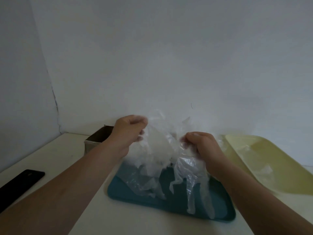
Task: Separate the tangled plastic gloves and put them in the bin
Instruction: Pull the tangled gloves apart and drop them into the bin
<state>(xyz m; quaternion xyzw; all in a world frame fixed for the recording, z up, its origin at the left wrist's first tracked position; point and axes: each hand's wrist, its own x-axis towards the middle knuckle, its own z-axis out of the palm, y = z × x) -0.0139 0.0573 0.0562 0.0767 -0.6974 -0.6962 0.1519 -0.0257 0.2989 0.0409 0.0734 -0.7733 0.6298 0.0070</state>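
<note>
Both hands are raised above the table [61, 153], with the tangled plastic gloves [160, 146] held between them.

Left hand [128, 131]: fingers curled into a closed grip on the upper left part of the clump. The thin film bunches out past the fingertips.

Right hand [201, 143]: fingers curled and pinching the right part of the same clump. It sits slightly lower than the left hand and near it, with only the bunched film between the two.

Tangled plastic gloves: translucent and crumpled. The mass spans the gap between the hands. Several glove fingers hang down below the right hand, and their tips reach the teal tray [152, 206]. More film lies on that tray below the left hand.

Teal tray: flat on the table, directly under both hands.

Bin [96, 138]: an open brown box standing just behind the left wrist, partly hidden by the forearm. Its contents cannot be seen.

Yellow tray [279, 173]: on the table, outward of the right hand. A piece of clear film [245, 148] lies on it.

Dark phone [22, 184]: flat on the table, outward of the left forearm and well apart from the hands.
</note>
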